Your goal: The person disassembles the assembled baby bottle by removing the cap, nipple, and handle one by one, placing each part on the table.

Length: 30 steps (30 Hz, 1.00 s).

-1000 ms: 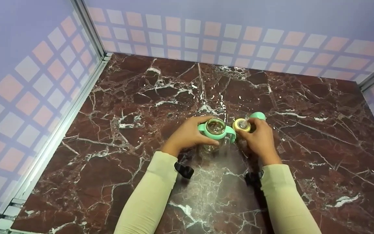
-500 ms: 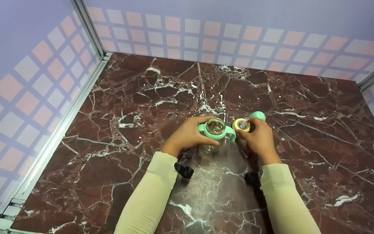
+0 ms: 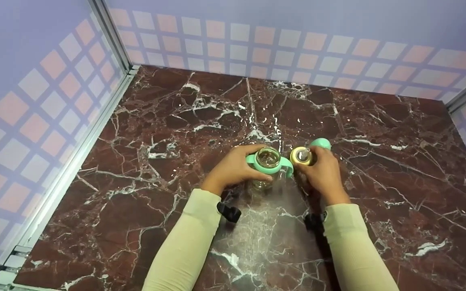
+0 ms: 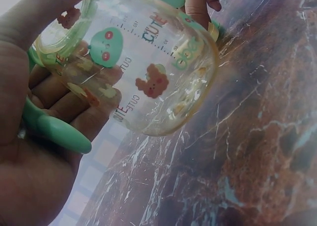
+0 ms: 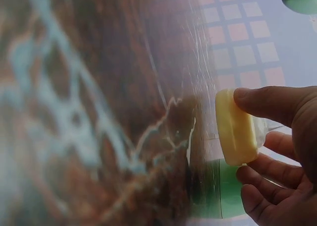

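Note:
My left hand (image 3: 235, 165) grips a clear baby bottle (image 4: 133, 67) by its upper part, fingers and thumb around the mint-green collar with two handles. Its mouth is uncovered, and cartoon prints and a scale mark the wall. To the right, my right hand (image 3: 325, 171) pinches a yellow bottle ring (image 5: 235, 129) between thumb and fingers. A clear teat (image 3: 303, 154) stands up from that ring. Ring and bottle are apart, the ring close to the right handle (image 3: 287, 165). Whether the ring touches the table cannot be told.
A mint-green bottle cap (image 3: 320, 143) stands on the table just beyond my right fingers, partly hidden by them. The dark red marbled table (image 3: 200, 117) meets a tiled-pattern wall (image 3: 237, 48) at the back and another panel (image 3: 55, 89) at the left.
The teat and ring in my right hand have turned very slightly. The left hand, the bottle and the green cap stay practically where they were.

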Tool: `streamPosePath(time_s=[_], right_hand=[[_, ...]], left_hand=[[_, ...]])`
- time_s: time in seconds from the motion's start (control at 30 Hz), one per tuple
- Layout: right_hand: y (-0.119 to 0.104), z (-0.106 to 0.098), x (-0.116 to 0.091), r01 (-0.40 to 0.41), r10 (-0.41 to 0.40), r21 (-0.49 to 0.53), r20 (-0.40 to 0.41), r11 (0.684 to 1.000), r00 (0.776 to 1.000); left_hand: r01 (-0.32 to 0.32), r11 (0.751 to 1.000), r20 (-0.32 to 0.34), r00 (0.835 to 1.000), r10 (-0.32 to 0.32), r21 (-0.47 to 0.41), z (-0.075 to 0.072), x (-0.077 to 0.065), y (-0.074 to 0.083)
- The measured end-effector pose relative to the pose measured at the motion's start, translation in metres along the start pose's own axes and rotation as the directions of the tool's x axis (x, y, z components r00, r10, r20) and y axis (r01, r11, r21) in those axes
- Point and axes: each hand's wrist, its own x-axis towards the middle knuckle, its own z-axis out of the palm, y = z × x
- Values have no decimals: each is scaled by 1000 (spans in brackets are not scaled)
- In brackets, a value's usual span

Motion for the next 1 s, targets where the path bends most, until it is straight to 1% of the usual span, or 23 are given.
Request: streamPosePath(time_s=[0.23,0.5,0.83,1.0], right_hand=[[0,0,1,-7,8,-2,28,1000,1000],[-1,0,0,-9,10,-12,25,1000,1000],[-3,-1,0,-24,25,-17,39,1000,999],[-3,-1,0,-16,16,-20,36,1000,999]], left_hand=[[4,1000,6,1000,-4,-10,0,-1,0],[-7,1000,6,1000,7,-6,1,-1,-1],[3,1000,7,1000,-3,-11,1,-2,-1],[11,1000,8,1000,-11,-15,0,-2,0]])
